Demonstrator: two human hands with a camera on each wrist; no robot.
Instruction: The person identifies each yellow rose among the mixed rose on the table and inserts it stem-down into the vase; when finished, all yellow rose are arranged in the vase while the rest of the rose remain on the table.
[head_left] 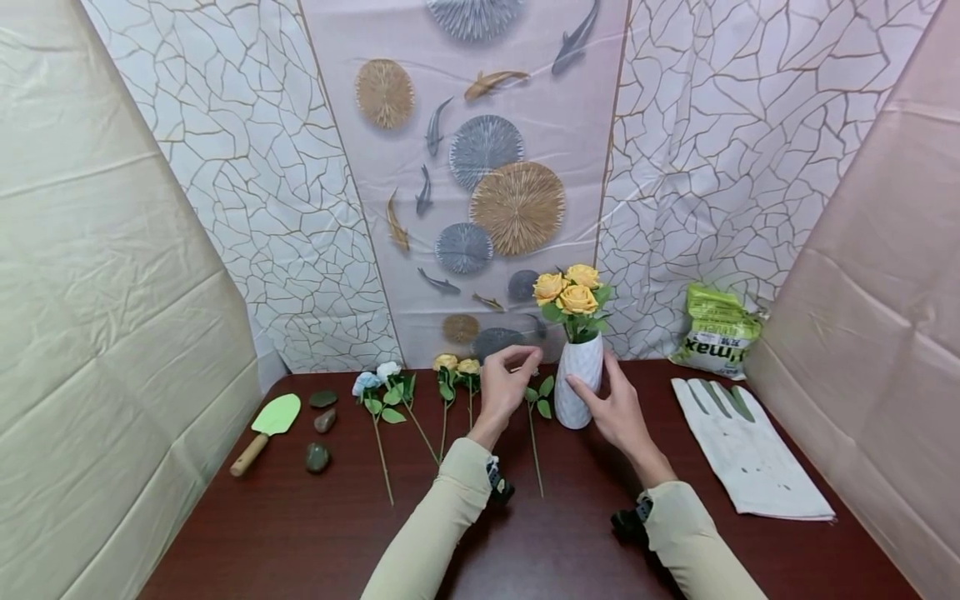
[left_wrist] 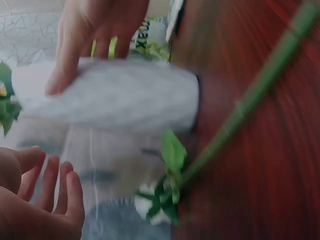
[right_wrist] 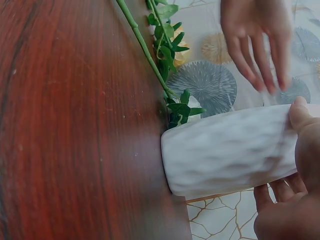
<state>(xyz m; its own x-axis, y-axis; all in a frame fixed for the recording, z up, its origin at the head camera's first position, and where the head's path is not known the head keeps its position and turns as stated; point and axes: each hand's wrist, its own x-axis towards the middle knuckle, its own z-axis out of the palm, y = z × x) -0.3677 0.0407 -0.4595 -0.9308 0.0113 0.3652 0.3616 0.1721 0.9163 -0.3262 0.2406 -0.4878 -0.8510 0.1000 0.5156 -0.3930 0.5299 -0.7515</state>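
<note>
A white textured vase stands on the table with several yellow roses in its mouth. My right hand holds the vase from the right, thumb across the near side and fingers behind. To the left of the vase, my left hand is in the air with loosely bent fingers and nothing in them; the left wrist view shows a gap between these fingers and the vase. A white flower with a green stem lies beside the vase base in the right wrist view.
Yellow roses and blue and white flowers lie further left. Beyond them are several stones and a green trowel. White gloves and a green bag are on the right.
</note>
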